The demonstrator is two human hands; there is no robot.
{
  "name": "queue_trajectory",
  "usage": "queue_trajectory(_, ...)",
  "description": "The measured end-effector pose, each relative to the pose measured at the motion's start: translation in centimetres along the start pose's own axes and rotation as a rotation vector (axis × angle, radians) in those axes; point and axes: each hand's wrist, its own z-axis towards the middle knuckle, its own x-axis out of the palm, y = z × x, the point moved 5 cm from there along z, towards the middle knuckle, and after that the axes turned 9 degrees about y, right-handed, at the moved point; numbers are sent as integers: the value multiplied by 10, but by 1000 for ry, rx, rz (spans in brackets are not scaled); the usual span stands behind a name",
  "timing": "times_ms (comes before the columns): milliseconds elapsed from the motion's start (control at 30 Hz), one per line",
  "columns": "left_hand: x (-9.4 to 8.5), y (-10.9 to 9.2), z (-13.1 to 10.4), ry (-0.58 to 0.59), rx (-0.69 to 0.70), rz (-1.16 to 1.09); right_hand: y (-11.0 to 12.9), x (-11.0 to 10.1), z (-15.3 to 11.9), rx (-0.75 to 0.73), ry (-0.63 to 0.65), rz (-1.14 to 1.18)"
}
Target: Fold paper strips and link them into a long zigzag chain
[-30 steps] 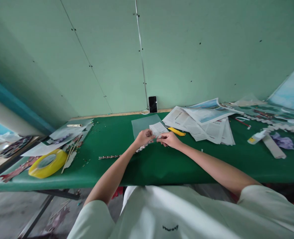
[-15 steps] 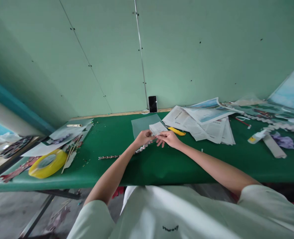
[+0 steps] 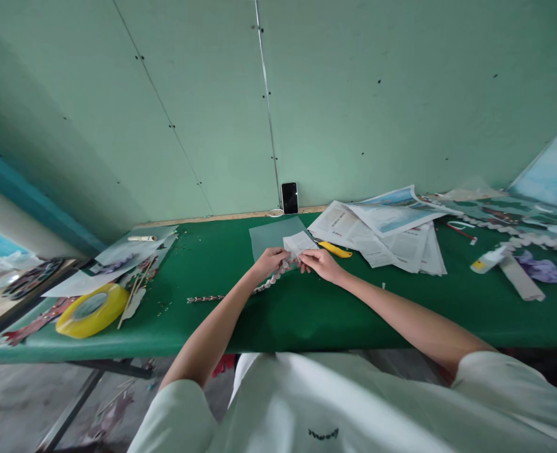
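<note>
A thin braided-looking strand point(image 3: 271, 284) of pale and brownish links runs across the green table, passes beneath my left forearm and rises to my fingers. My left hand point(image 3: 269, 263) is closed in a pinch on its upper end. Close to its right, my right hand point(image 3: 324, 263) also pinches that end, the lower fingers slightly spread. The exact grip is small and partly covered by the fingers. Just beyond my fingertips lie small white paper pieces point(image 3: 299, 241) on a translucent sheet point(image 3: 265, 238). A yellow utility knife point(image 3: 335, 250) rests beyond my right hand.
Newspapers point(image 3: 354, 228) lie at the back right, with a glue bottle point(image 3: 488, 258) and purple crumpled material point(image 3: 537, 267) farther right. A phone point(image 3: 289, 197) leans on the wall. At left are a yellow tape roll point(image 3: 112, 305), thin sticks point(image 3: 134, 292) and sheets on the green table point(image 3: 335, 321).
My hands have parted slightly, so more of the strand shows between and below them. The right hand's lower fingers have curled in a little. The table items stay put.
</note>
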Motion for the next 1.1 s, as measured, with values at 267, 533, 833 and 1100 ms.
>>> queue_trajectory(267, -2, 0, -1, -98, -53, 63, 7, 6, 1, 33, -74, -205)
queue_trajectory(533, 0, -9, -7, -120, -39, 193, 8, 21, 1, 86, -128, -256)
queue_trajectory(833, -1, -11, -8, -127, -22, 240, 15, 28, 0, 39, -166, -293)
queue_trajectory(1100, -3, -5, -4, -119, 18, 222, 11, 28, 0, 68, -190, -297)
